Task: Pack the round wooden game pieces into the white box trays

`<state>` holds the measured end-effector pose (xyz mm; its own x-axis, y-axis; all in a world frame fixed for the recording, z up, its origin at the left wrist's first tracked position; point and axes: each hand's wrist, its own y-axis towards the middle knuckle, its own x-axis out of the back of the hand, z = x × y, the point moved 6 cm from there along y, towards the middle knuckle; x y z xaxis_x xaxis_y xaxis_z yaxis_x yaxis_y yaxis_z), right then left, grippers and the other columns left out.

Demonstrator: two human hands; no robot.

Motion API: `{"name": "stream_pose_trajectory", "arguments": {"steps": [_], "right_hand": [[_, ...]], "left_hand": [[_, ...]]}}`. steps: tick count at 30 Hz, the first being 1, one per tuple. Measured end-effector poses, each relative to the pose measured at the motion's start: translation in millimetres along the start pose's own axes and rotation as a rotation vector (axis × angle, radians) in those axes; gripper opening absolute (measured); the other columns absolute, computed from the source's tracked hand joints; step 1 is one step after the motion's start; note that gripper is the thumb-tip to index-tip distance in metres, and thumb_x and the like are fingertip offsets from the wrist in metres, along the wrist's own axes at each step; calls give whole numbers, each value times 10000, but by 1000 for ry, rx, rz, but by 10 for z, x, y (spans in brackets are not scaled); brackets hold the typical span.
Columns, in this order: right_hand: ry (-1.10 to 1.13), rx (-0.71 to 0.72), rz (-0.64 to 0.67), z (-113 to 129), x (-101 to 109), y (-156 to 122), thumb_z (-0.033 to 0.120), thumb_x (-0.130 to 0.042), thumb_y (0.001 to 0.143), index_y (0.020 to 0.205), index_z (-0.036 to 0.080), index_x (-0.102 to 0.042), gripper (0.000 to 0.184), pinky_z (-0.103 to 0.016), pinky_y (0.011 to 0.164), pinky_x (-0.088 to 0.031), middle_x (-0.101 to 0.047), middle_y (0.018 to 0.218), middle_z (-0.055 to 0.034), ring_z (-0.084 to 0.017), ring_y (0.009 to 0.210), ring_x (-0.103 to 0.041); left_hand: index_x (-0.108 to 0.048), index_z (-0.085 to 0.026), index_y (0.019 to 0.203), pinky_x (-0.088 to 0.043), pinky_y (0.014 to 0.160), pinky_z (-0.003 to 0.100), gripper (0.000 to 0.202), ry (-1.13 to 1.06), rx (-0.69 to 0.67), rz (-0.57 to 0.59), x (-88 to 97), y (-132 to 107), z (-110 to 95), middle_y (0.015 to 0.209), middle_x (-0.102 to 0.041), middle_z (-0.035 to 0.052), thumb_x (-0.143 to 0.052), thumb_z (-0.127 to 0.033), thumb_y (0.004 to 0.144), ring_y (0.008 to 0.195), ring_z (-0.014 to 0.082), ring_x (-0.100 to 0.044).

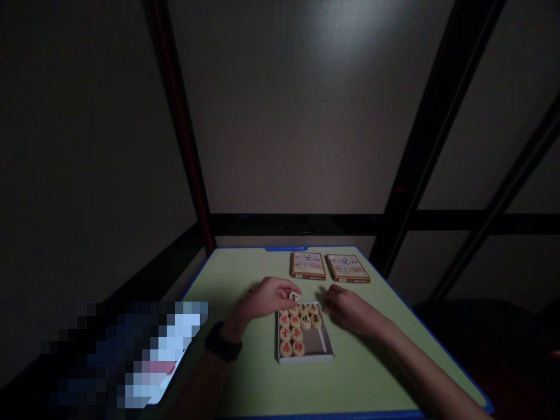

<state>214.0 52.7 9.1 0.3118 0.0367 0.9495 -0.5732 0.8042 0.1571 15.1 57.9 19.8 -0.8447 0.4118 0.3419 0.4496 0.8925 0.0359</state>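
Observation:
A shallow grey box [326, 348] lies on the green table [350, 379] and holds several round cream game pieces [296, 332] marked in red or black. My left hand [266, 297], with a dark watch on the wrist, pinches one black-marked piece [294, 296] just above the box's far left corner. My right hand [345, 308] rests curled at the box's far right corner, fingertips by the edge; whether it holds anything is hidden.
Two flat orange-bordered boxes [308, 265] [348, 268] lie side by side at the table's far edge. The table has a blue rim [446, 350]. Dark frame posts and bars stand behind it. A blurred patch covers the lower left.

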Motion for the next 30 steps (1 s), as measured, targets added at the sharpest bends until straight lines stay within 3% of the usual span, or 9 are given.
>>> {"name": "stream_pose_trajectory", "arguments": {"steps": [4, 7, 11, 15, 22, 30], "right_hand": [[59, -1, -3, -69, 34, -8, 186, -648, 855, 936, 181, -698, 96, -297, 728, -487, -653, 929, -80, -203, 805, -635], [120, 18, -92, -43, 106, -34, 226, -621, 888, 950, 185, -698, 107, -301, 732, -491, -664, 927, -79, -202, 814, -640], [216, 61, -341, 200, 225, -47, 283, -494, 975, 991, 189, -676, 206, -316, 754, -512, -683, 929, -79, -202, 838, -658], [191, 130, -475, 540, 215, 46, 297, -564, 941, 1240, 204, -592, 315, -353, 821, -538, -680, 1102, -110, -228, 960, -657], [16, 91, -491, 677, 86, 237, 274, -524, 957, 1153, 177, -647, 251, -334, 733, -550, -676, 978, -120, -230, 837, -657], [240, 181, -532, 654, 122, 208, 195, -471, 968, 1221, 201, -621, 295, -357, 847, -552, -678, 1122, -121, -229, 988, -656]], "left_hand": [[-639, -156, 833, -510, 619, 243, 340, -177, -29, -143, 0, 65, 109, 730, -679, 11, -847, -283, 597, 689, 155, -670], [-555, -169, 831, -550, 647, 279, 460, -326, -44, -163, 10, 54, 116, 780, -707, 37, -871, -427, 618, 719, 180, -708], [-480, -187, 853, -580, 675, 309, 562, -479, -43, -148, -4, 16, 59, 887, -737, 74, -835, -572, 647, 821, 226, -743], [-471, -188, 849, -585, 693, 295, 576, -510, 3, -141, -46, 7, 46, 879, -729, 55, -803, -620, 662, 790, 205, -747], [-488, -183, 883, -581, 706, 291, 554, -501, -18, -150, -69, 19, 55, 813, -688, 10, -784, -612, 693, 725, 157, -718], [-497, -188, 993, -587, 778, 361, 566, -520, -57, -87, -80, 22, 45, 812, -695, 30, -793, -578, 709, 835, 220, -733]]}}
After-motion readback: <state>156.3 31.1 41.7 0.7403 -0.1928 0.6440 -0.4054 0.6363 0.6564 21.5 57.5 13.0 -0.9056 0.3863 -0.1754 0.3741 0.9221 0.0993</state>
